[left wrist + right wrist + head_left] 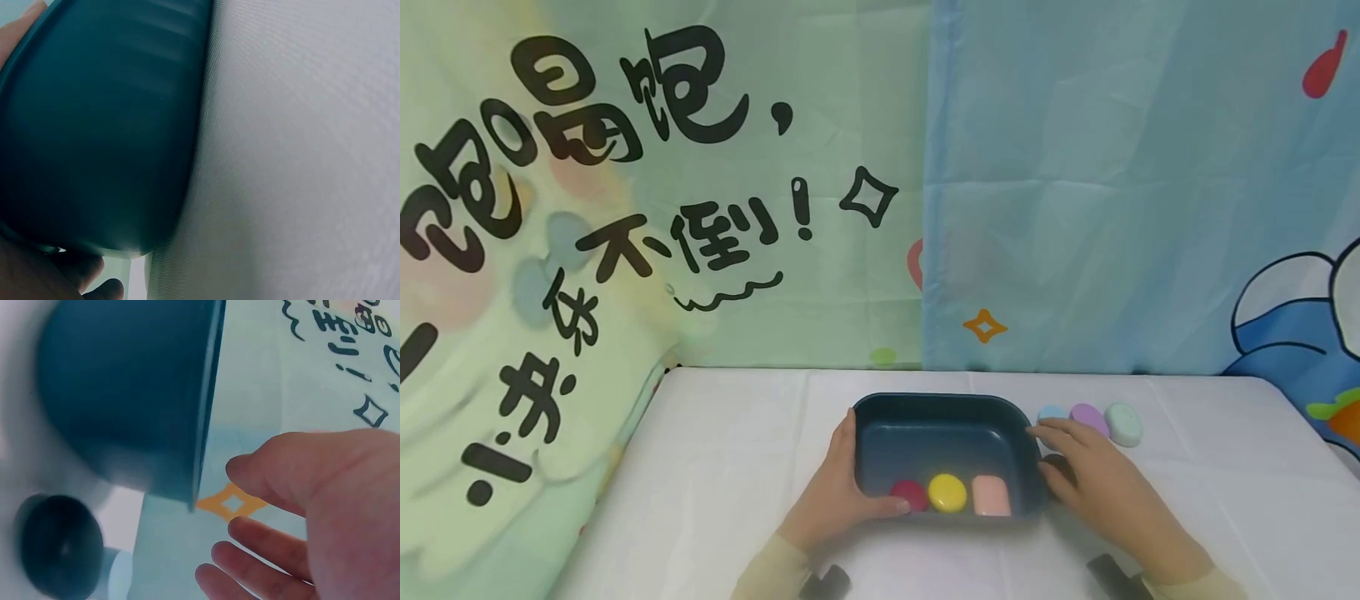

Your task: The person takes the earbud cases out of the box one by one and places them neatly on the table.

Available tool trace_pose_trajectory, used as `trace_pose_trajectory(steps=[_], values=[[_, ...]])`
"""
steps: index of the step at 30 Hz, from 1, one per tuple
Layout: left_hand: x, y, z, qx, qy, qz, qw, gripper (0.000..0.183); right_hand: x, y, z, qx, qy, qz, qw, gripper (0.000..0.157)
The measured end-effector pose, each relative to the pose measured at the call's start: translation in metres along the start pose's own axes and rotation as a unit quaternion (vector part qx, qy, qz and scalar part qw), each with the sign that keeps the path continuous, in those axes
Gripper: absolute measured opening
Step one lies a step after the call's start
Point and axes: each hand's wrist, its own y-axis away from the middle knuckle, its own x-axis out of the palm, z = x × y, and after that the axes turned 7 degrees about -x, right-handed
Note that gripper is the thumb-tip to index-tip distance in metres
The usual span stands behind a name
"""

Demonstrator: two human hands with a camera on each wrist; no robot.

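A dark blue-green rectangular tray [947, 417] sits on the white cloth, its inside facing up. My left hand [842, 492] grips its left end, thumb along the near rim and fingers round the far left corner. Inside, along the near side, lie a red round piece [910, 493], a yellow round piece [947, 493] and a pink squarish piece [991, 496]. At the right end hovers my right hand [1093, 475], fingers loosely bent. The right wrist view shows it [337, 506] apart from the tray wall [137, 394], holding nothing.
Beyond my right hand lie a light blue piece [1051, 412], a purple piece [1090, 418] and a pale green piece [1123, 425]. A dark round piece [62, 547] rests beside the tray, mostly covered by my right hand in the head view. A printed curtain [850, 275] hangs behind the table.
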Motion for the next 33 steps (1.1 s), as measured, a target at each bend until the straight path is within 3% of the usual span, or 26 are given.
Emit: trace_pose_trajectory(steps=[6, 11, 17, 23, 33], values=[[0.000, 0.000, -0.001, -0.003, -0.003, 0.002, 1.0000, 0.134, -0.003, -0.009, 0.011, -0.009, -0.005, 0.004, 1.000, 0.042], [-0.001, 0.001, -0.003, 0.002, -0.005, 0.001, 1.0000, 0.134, -0.004, -0.016, 0.022, 0.008, -0.018, 0.049, 0.999, 0.043], [-0.001, 0.001, -0.003, 0.008, 0.000, -0.001, 1.0000, 0.135, 0.000, -0.024, 0.033, 0.018, -0.030, 0.074, 0.997, 0.043], [0.000, 0.000, -0.001, 0.006, 0.005, -0.002, 1.0000, 0.135, 0.006, -0.030, 0.042, 0.053, -0.031, 0.131, 0.989, 0.042], [0.000, 0.000, -0.002, 0.000, -0.003, 0.001, 1.0000, 0.136, 0.014, -0.037, 0.049, 0.051, -0.033, 0.177, 0.982, 0.041]])
